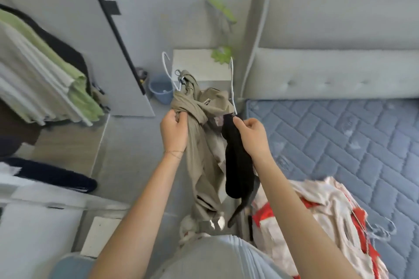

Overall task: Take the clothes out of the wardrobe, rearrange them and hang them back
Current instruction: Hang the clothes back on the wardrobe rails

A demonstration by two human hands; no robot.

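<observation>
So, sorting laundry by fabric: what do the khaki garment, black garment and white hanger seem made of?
Khaki garment: thin matte woven cloth, perhaps cotton; it creases sharply. Black garment: soft matte knit, probably; hangs limp. White hanger: thin smooth rod, likely coated wire or plastic.

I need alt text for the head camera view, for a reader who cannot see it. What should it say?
A person's left hand grips a bunched khaki garment and the right hand pinches a black garment, with white hanger hooks rising above them. Red and white clothes lie piled on a blue mattress at the right; more clothes hang at the left.
</observation>
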